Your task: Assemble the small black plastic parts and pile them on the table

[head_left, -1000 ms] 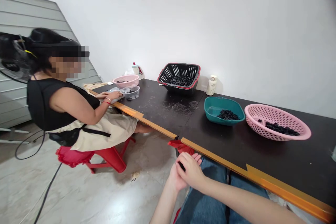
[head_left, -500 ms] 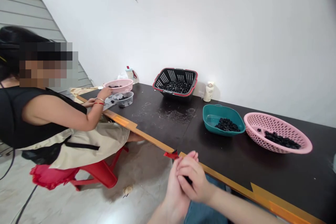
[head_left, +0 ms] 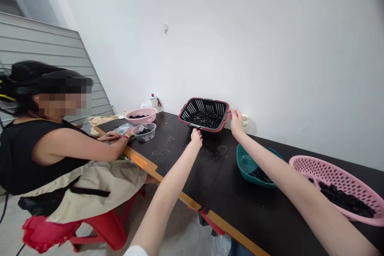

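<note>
Both my arms reach out over the dark table to a black perforated basket [head_left: 207, 106] with a red rim. Small dark pieces [head_left: 207, 119] fill its bottom; their kind is too small to tell. My left hand [head_left: 196, 138] is closed at the basket's front rim, its fingers curled at the edge. At the right rim, my right hand [head_left: 236, 121] has its bent fingertips on the red edge. A teal basin [head_left: 247, 174] with more dark pieces lies partly under my right forearm.
A pink perforated basket [head_left: 312, 162] of dark pieces stands at the right. At the left, a co-worker [head_left: 69, 140] sits by a pink bowl [head_left: 151, 117] and a clear tub [head_left: 149, 133]. A pale bottle [head_left: 245, 123] stands behind my right hand. Orange tape [head_left: 234, 230] lines the table's edge.
My hands were clasped together near the table's front edge. They have parted and moved forward to the black basket. The view has tilted up, and the co-worker's hands have drawn back from the pink bowl.
</note>
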`<state>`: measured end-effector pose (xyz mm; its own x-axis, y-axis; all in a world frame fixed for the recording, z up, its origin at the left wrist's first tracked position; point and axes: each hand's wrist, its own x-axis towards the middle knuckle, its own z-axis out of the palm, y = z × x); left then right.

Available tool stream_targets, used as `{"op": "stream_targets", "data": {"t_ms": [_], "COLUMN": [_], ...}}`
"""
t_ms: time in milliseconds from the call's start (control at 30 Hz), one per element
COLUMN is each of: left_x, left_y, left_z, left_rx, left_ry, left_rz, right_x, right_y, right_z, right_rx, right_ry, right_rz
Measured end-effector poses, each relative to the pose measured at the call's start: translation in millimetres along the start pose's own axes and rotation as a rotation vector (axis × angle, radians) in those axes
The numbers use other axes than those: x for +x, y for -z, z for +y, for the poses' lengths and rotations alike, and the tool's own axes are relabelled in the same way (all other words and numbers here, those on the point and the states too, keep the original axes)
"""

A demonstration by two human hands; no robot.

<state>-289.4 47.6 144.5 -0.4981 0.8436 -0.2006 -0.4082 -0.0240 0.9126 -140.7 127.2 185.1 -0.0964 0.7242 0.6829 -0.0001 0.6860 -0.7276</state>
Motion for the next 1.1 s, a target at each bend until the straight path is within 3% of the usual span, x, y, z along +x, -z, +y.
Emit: {"op": "stream_targets", "data": {"t_ms": [100, 133, 167, 233, 300, 367, 467, 667, 833, 1100], "left_x": [-23.0, -35.3, -49.0, -76.9, -100.6, -116.5, -127.4, -133.9, -134.3, -137.1], "left_y": [29.4, 37.1, 43.9, 54.7, 62.0, 65.8, 66.5, 60.7, 59.3, 56.9], "left_z": [-67.3, -86.5, -103.5, -130.1, -148.3, -160.0, -170.5, -183.4, -187.1, -184.6], "left_rx": [0.165, 0.217, 0.271, 0.386, 0.505, 0.621, 0.78, 1.037, 1.261, 1.518], "left_ry": [0.055, 0.043, 0.017, -0.065, -0.163, -0.259, -0.38, -0.528, -0.578, -0.642], "left_rz": [-0.057, -0.098, -0.147, -0.228, -0.25, -0.23, -0.177, -0.079, -0.049, -0.06], "right_x": [-82.5, -111.3, -139.1, -188.8, -227.5, -253.9, -274.9, -282.8, -273.1, -273.7], "right_y": [31.8, 44.0, 56.9, 84.7, 114.0, 143.4, 185.3, 248.1, 261.6, 271.5], "right_z": [8.1, 6.5, 3.3, -5.2, -11.3, -10.4, 5.5, 42.2, 48.4, 66.8], "right_rx": [0.006, 0.005, -0.025, -0.114, -0.163, -0.22, -0.354, -0.475, -0.418, -0.476], "right_ry": [-0.057, -0.067, -0.056, -0.016, -0.002, -0.055, -0.12, -0.229, -0.338, -0.31], "right_rz": [-0.077, -0.151, -0.317, -0.578, -0.757, -0.825, -0.747, -0.36, -0.201, -0.174]}}
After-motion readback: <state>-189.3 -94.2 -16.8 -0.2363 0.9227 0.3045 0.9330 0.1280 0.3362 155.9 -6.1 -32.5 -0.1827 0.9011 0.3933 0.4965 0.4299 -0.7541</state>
